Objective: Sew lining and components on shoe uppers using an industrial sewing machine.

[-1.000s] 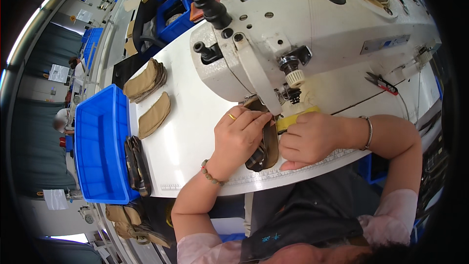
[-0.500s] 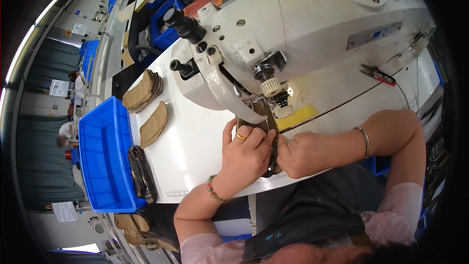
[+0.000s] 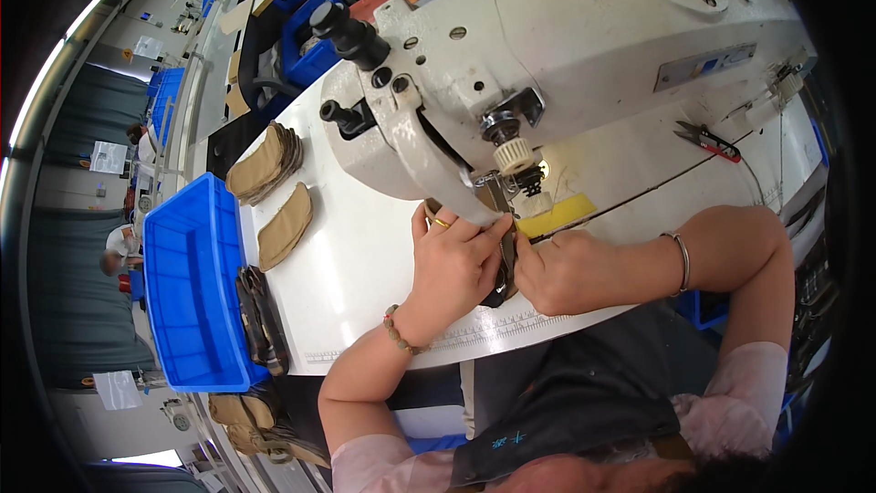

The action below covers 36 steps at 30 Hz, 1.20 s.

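My left hand [image 3: 456, 265], with a ring on one finger, grips a dark olive-brown fabric piece [image 3: 500, 285] lying under the front of the white sewing machine [image 3: 593, 46]; its fingertips are beside the presser foot area [image 3: 529, 184]. My right hand [image 3: 570, 269] has its fingers curled and pinched on the right edge of the same piece, just below a yellow guide plate [image 3: 557, 215]. Much of the piece is hidden by my fingers and the machine's arm, so its exact shape is unclear.
A blue plastic bin [image 3: 196, 192] stands at the table's left edge beside folded plaid pieces [image 3: 260, 319]. Tan pieces lie stacked [image 3: 265, 160] and single [image 3: 283, 224] on the white table [image 3: 347, 237]. Red-handled snips [image 3: 707, 141] lie right. A co-worker [image 3: 123, 246] sits far left.
The camera view has shifted slightly. My right hand has moved left and closed in on the piece. The piece and my left fingers have moved farther in toward the needle area.
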Available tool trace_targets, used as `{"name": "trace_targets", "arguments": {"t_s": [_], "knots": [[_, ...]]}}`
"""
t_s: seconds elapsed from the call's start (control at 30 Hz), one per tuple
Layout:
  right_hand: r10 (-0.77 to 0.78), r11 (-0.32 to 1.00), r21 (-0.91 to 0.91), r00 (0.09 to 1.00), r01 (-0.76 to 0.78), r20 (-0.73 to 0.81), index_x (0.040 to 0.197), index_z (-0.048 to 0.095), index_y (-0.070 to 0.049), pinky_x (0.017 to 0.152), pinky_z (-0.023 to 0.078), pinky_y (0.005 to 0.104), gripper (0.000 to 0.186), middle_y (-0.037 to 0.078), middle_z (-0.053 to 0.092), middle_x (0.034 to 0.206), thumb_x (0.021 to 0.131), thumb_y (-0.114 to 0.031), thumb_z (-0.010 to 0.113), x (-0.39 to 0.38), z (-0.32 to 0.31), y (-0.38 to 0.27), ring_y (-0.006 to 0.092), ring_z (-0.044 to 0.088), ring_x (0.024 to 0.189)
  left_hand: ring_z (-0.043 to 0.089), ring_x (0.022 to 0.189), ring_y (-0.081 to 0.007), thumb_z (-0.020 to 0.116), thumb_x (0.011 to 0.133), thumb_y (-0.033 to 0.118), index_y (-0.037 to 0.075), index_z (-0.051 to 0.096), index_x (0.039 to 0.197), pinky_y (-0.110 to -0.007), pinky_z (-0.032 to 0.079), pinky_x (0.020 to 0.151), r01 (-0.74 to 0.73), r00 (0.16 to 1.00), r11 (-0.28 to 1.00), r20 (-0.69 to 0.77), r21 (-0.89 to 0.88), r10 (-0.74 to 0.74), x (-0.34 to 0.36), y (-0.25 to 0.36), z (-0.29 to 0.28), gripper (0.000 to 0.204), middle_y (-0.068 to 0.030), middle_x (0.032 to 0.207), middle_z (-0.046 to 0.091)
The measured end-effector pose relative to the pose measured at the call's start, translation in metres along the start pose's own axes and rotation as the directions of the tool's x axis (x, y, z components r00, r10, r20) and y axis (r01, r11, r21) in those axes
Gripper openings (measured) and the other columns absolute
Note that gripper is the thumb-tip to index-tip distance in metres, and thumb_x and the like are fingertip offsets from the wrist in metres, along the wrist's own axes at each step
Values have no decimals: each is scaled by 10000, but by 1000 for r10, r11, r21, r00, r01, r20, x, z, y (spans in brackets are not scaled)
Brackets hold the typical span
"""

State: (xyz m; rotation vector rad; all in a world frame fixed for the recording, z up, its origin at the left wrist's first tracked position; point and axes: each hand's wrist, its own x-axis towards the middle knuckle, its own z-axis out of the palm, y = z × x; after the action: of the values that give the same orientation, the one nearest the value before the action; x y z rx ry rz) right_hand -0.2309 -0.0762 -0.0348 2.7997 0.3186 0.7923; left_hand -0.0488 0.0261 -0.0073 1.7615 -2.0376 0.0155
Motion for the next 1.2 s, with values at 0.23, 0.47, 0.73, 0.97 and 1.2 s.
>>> {"name": "trace_targets", "arguments": {"t_s": [0.23, 0.47, 0.73, 0.97, 1.2], "knots": [[-8, 999, 47, 1000, 7, 18, 763, 676, 20, 455, 466, 261, 197, 250, 709, 873, 747, -167, 616, 1, -3, 4, 163, 632, 567, 592, 877, -177, 758, 713, 72, 161, 777, 1043, -582, 312, 1052, -5, 1000, 974, -16, 225, 9, -5, 15, -5, 342, 45, 835, 570], [-36, 996, 88, 999, 35, 2, 747, 667, 3, 440, 445, 259, 176, 220, 697, 850, 744, -165, 618, 3, -1, 10, 144, 610, 548, 577, 952, -204, 752, 739, 92, 149, 770, 1056, -579, 307, 1095, 48, 998, 996, 41, 75, -51, -3, 6, -4, 322, 36, 943, 615], [-23, 998, 51, 1000, 22, 13, 796, 682, 2, 436, 445, 260, 186, 218, 699, 872, 734, -160, 617, 0, 2, 6, 136, 596, 529, 602, 825, -207, 737, 710, 34, 118, 770, 1069, -424, 366, 828, 23, 1000, 998, 12, 64, -24, 3, 0, -2, 371, 26, 863, 608], [41, 989, 143, 999, -39, -9, 840, 694, 68, 412, 481, 314, 233, 299, 700, 892, 734, -133, 642, 8, 6, 18, 187, 634, 511, 602, 768, -248, 717, 773, 38, 84, 766, 1049, -393, 413, 724, 14, 999, 999, -46, 31, -12, 13, -23, 6, 284, -19, 895, 650], [81, 972, 222, 996, -75, -20, 858, 688, 79, 441, 504, 316, 226, 313, 694, 909, 738, -107, 643, 6, 6, 22, 221, 656, 539, 599, 821, -235, 761, 768, 173, 107, 679, 1199, -486, 338, 882, 3, 999, 981, -41, 192, 5, 11, -1, -6, 443, -10, 888, 632]]}}
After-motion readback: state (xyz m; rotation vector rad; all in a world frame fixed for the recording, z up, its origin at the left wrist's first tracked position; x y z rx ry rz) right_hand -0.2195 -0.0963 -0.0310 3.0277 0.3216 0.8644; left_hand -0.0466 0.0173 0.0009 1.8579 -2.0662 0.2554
